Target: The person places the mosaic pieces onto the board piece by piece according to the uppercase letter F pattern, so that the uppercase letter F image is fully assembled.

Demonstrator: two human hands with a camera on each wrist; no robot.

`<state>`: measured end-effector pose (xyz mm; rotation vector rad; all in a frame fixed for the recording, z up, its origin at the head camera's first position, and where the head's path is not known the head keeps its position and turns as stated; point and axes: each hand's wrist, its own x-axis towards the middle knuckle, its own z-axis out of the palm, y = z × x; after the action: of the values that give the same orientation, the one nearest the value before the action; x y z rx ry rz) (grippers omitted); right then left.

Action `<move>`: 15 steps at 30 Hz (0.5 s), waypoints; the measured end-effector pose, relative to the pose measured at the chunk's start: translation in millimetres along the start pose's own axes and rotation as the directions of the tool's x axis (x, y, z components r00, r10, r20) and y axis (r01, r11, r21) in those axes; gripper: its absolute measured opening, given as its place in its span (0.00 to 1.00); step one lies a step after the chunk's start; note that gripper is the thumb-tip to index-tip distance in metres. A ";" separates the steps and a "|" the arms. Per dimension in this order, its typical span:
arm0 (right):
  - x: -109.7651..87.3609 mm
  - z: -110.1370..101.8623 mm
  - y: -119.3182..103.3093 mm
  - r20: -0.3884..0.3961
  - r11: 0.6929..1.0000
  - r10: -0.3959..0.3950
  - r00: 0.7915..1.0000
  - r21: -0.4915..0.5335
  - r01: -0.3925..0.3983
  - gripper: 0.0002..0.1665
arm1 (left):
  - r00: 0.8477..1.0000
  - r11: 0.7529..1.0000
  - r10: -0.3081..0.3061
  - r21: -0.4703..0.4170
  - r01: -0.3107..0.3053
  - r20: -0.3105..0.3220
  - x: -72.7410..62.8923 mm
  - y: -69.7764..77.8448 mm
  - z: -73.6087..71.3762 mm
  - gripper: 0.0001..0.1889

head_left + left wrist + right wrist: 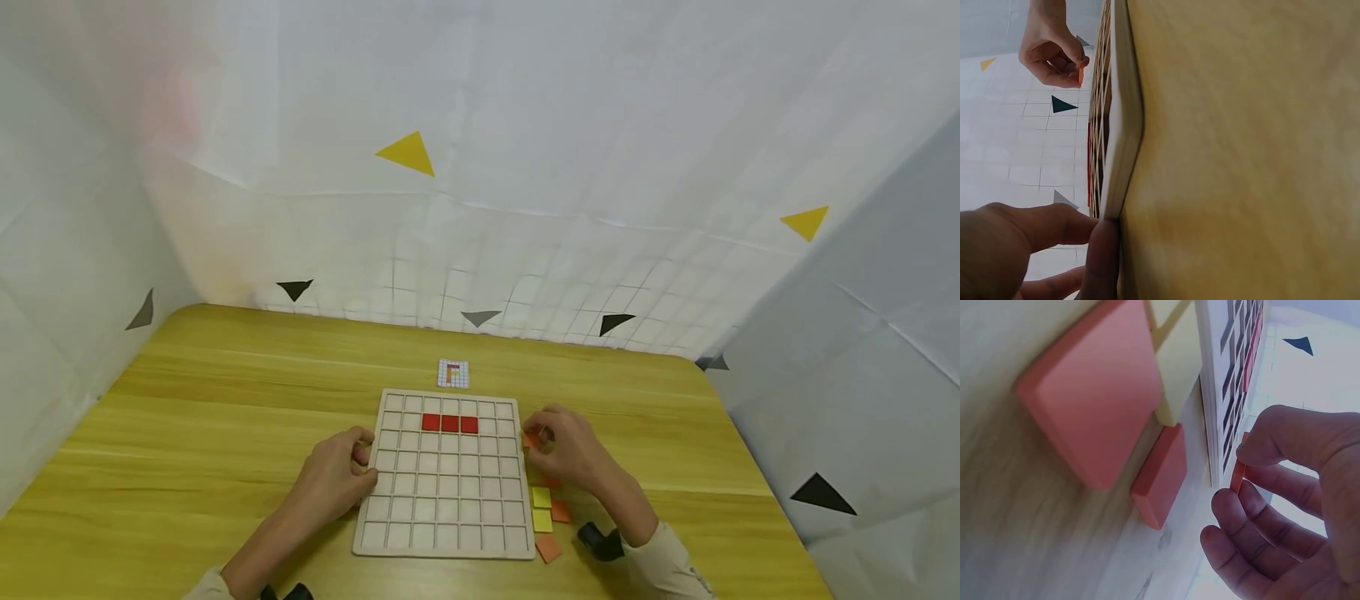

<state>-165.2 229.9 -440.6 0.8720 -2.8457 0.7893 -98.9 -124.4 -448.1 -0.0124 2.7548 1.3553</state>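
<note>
In the head view, a pale wooden grid board (438,554) lies on the table with three red square tiles (450,423) side by side in one of its upper rows. My left hand (330,475) rests against the board's left edge, thumb (1102,256) and index finger touching the rim. Beyond the right edge, my right hand (570,446) pinches an orange square tile (1239,472) between thumb and fingers, above the table. Below that hand lie yellow tiles (542,521) and loose orange tiles (548,547), one of them partly covered by the hand.
Behind the board lies a small card (453,374) printed with a coloured grid pattern. The wood-grain table (225,375) meets white fabric walls (525,125) at the back and sides. Dark straps or devices (600,542) sit at both wrists.
</note>
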 end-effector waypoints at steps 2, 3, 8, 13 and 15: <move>0.9 1.2 -1.1 -0.006 1.000 -0.007 1.000 0.003 0.007 0.14 | 1.000 1.000 -0.002 0.003 0.002 0.000 -0.3 -0.5 -0.1 0.21; 1.4 1.7 -1.9 -0.007 1.000 -0.006 1.000 0.002 0.006 0.14 | 1.000 1.000 -0.002 0.004 0.002 0.001 -0.4 -0.7 -0.1 0.21; 3.3 3.1 -6.7 0.016 1.000 0.018 1.000 0.001 -0.018 0.13 | 1.000 1.000 -0.005 -0.004 0.005 0.002 0.0 -1.6 0.8 0.21; 5.9 3.2 -10.3 0.012 1.000 0.021 1.000 0.002 -0.021 0.13 | 1.000 1.000 -0.004 0.000 0.004 -0.001 -0.1 -1.4 0.8 0.22; 7.1 3.5 -11.1 0.006 1.000 0.017 1.000 0.001 -0.017 0.13 | 1.000 1.000 -0.003 0.005 0.003 0.000 0.0 -1.2 0.7 0.22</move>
<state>-164.8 216.7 -437.1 0.8532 -2.8618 0.7913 -98.8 -124.6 -449.5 -0.0165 2.7573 1.3479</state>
